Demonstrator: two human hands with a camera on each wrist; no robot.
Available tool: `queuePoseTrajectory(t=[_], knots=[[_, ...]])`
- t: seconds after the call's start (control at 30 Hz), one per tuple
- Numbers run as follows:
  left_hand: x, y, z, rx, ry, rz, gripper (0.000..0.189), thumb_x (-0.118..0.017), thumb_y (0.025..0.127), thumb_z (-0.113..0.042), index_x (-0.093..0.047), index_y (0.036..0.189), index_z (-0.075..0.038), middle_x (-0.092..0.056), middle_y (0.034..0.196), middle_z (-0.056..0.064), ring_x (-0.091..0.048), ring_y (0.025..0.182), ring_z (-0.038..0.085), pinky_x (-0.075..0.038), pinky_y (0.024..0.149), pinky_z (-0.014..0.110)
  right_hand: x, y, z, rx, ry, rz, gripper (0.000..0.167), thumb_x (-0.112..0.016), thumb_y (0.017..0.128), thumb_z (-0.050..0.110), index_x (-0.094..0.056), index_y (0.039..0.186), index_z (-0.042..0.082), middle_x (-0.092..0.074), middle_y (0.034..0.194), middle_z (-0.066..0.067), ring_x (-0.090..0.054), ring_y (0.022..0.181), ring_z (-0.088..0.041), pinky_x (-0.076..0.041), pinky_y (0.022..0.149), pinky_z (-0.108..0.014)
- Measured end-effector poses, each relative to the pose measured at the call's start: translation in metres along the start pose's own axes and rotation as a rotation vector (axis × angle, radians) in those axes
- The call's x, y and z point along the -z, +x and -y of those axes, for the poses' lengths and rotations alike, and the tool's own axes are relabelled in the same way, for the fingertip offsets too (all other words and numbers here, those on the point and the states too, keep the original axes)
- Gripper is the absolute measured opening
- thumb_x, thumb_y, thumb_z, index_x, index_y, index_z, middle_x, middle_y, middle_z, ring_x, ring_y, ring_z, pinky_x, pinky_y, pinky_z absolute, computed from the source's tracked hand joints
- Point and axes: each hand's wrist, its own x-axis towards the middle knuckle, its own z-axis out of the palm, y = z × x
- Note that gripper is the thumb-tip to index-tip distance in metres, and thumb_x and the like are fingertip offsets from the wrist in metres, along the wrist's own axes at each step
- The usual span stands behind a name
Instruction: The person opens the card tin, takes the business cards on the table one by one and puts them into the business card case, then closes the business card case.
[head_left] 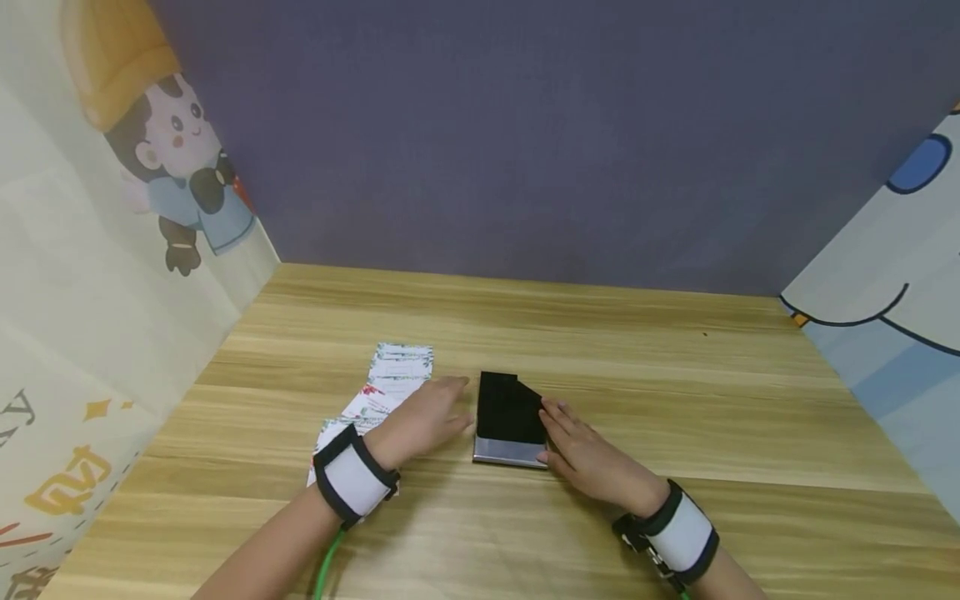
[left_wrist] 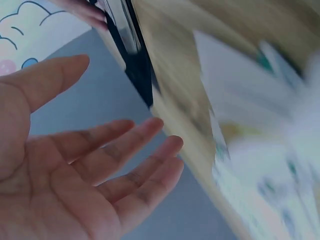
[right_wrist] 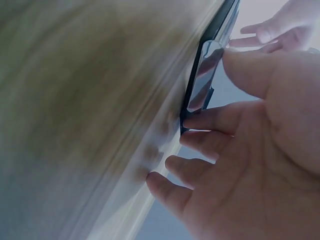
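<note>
A flat black card case (head_left: 506,412) with a shiny silver band along its near end lies on the table between the hands. At its far end a black piece sits at a slant. My right hand (head_left: 596,462) rests against the case's right side; in the right wrist view the thumb and index finger touch its edge (right_wrist: 204,75). To the left of the case hovers my left hand (head_left: 420,423), palm toward it, fingers spread and holding nothing. Beneath and beside that hand lie white cards (head_left: 401,362) with floral print, partly covered by the hand and wrist.
The wood-grain table (head_left: 637,358) meets a dark blue-grey panel (head_left: 525,150) at the back. Cartoon-printed walls stand at the left and right. A green cable (head_left: 326,567) runs from the left wrist band.
</note>
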Motion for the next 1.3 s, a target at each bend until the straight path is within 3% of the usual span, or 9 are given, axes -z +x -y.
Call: queuePoseTrajectory(t=[0.27,0.37,0.57,0.7,1.03,1.3], knots=[[0.021,-0.035,0.023,0.020,0.105,0.002,0.047,-0.068,0.081,-0.021,-0.055,0.118,0.004,-0.057,0.119,0.020,-0.053,0.111,0.033,-0.043,0.094,0.043,-0.001,0.000,-0.002,0.009,0.005,-0.004,0.062,-0.045,0.095,0.033,-0.027,0.140,-0.006,-0.017,0.150,-0.020,-0.013,0.138,-0.038,-0.022,0.108,-0.051],[0.030,-0.051,0.034,0.062,0.136,0.017,0.048,-0.072,0.077,-0.021,-0.057,0.115,0.004,-0.058,0.117,0.019,-0.053,0.109,0.033,-0.044,0.093,0.044,0.000,0.000,-0.001,0.008,0.004,-0.004,0.062,-0.046,0.095,0.032,-0.027,0.139,-0.006,-0.018,0.150,-0.021,-0.014,0.138,-0.038,-0.022,0.108,-0.051],[0.042,-0.072,0.048,0.115,0.128,0.031,0.046,-0.079,0.066,-0.021,-0.062,0.103,-0.001,-0.061,0.103,0.013,-0.057,0.097,0.029,-0.046,0.086,0.043,0.002,0.000,0.001,0.011,0.002,-0.012,0.061,-0.046,0.095,0.032,-0.029,0.138,-0.008,-0.020,0.149,-0.022,-0.016,0.137,-0.039,-0.022,0.107,-0.054],[0.045,-0.078,0.052,0.144,0.122,0.060,0.045,-0.083,0.058,-0.022,-0.062,0.094,-0.005,-0.057,0.090,0.005,-0.055,0.086,0.020,-0.048,0.079,0.039,0.002,0.000,0.001,0.014,0.002,-0.012,0.061,-0.046,0.095,0.032,-0.029,0.138,-0.008,-0.020,0.148,-0.023,-0.016,0.137,-0.040,-0.022,0.107,-0.054],[0.044,-0.083,0.059,0.149,0.098,0.119,0.055,-0.085,0.047,-0.029,-0.056,0.088,-0.009,-0.051,0.085,0.002,-0.048,0.078,0.015,-0.045,0.070,0.032,0.000,0.000,-0.001,-0.001,0.007,-0.001,0.062,-0.047,0.094,0.031,-0.027,0.139,-0.007,-0.017,0.150,-0.021,-0.014,0.138,-0.038,-0.022,0.107,-0.054],[0.042,-0.083,0.062,0.124,0.086,0.124,0.051,-0.085,0.049,-0.025,-0.051,0.084,-0.011,-0.050,0.082,0.000,-0.045,0.076,0.014,-0.041,0.068,0.030,0.002,0.000,0.000,0.010,0.005,-0.010,0.061,-0.048,0.094,0.029,-0.029,0.138,-0.009,-0.020,0.148,-0.024,-0.016,0.137,-0.040,-0.023,0.106,-0.055]])
